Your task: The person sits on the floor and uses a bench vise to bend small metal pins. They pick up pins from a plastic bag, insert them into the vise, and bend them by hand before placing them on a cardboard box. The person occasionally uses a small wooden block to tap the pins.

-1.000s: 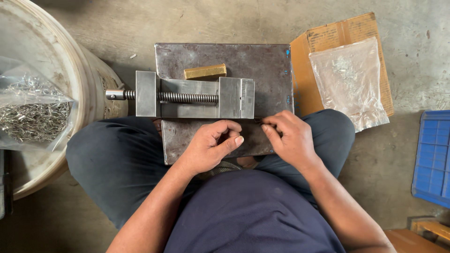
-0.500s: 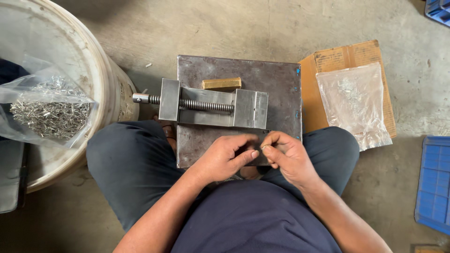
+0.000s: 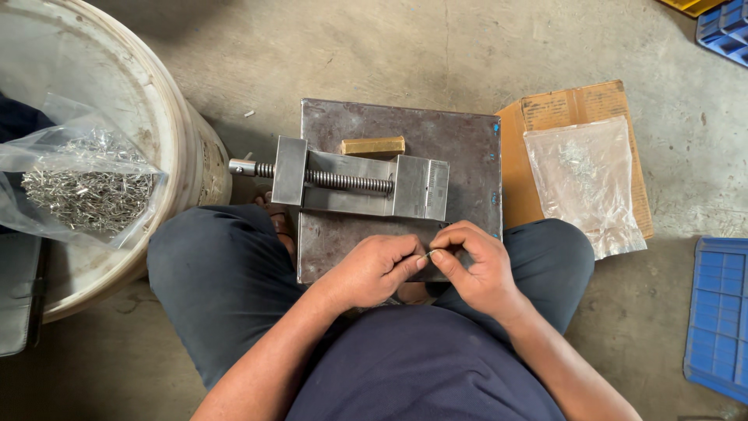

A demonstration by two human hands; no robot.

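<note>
Both hands meet fingertip to fingertip over the plate's (image 3: 467, 156) near edge: the left hand (image 3: 374, 269) and right hand (image 3: 475, 269) pinch one small metal pin (image 3: 429, 253) between them, its long axis roughly left-right. The vise (image 3: 358, 187) lies just beyond, with a brass block (image 3: 372, 146) behind it.

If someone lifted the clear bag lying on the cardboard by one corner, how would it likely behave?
The clear bag looks like thin, wrinkled film lying flat on the cardboard, so it would probably go limp and sag. The few small metal bits showing through it would likely slide to the low end. It seems light, and its glossy film may be slippery.
</note>
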